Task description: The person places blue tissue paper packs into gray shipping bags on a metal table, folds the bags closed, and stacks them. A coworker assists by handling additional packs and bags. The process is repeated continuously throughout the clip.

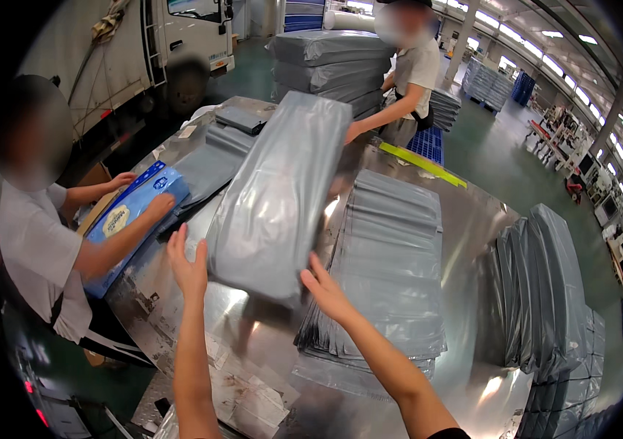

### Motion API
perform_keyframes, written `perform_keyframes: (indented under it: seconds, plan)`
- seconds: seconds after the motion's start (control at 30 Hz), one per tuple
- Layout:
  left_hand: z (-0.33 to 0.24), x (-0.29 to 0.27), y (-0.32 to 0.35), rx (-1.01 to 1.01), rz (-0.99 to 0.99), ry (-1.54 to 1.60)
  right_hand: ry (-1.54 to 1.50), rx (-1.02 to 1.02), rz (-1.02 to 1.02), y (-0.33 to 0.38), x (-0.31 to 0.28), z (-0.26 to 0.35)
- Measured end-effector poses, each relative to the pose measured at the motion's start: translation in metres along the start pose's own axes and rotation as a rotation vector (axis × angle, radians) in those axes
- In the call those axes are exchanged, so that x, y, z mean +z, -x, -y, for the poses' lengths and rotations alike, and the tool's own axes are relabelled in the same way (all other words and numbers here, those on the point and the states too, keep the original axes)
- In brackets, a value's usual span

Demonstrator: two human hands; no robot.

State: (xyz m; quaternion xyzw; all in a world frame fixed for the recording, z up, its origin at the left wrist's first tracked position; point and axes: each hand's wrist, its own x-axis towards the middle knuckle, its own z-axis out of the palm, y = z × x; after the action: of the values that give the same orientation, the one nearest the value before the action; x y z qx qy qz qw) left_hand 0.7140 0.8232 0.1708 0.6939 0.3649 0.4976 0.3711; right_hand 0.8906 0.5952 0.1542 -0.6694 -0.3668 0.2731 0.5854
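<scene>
A grey plastic-wrapped bundle [278, 190], long and slightly blurred, slants across the metal table in front of me. My left hand [190, 265] is beside its near left edge, fingers spread and apart from it. At the bundle's near right corner is my right hand [328, 293], its fingers stretched out; whether they touch the plastic I cannot tell. A co-worker's hand [354, 132] is at the bundle's far right side. Just right of the bundle lies a stack of flat grey plastic bags [392, 256], wrinkled and loosely fanned at the near end.
On the left, another person handles a blue plastic package [132, 212] beside more grey sheeting [213, 164]. Grey bundles [545, 285] stand at the right table edge. A yellow strip [423, 165] lies on the metal table [472, 293]. Behind are stacked bundles [330, 66] and a truck [187, 44].
</scene>
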Motion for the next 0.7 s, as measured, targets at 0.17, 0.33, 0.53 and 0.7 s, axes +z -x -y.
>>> perform_keyframes:
  seconds: [0.17, 0.33, 0.53, 0.7]
  plan:
    - [0.042, 0.044, 0.062, 0.053, 0.100, 0.016, 0.473, -0.164, 0.027, 0.069, -0.029, -0.067]
    - [0.104, 0.127, 0.198, -0.247, 0.480, 0.011, 0.827, 0.240, -0.648, 0.185, -0.186, -0.163]
    - [0.027, 0.188, 0.250, -0.061, 0.817, -0.567, 0.814, 0.881, -0.874, 0.272, -0.224, -0.194]
    - [-0.013, 0.161, 0.237, -0.197, 0.938, -0.667, 0.793, 0.488, -0.643, 0.272, -0.170, -0.186]
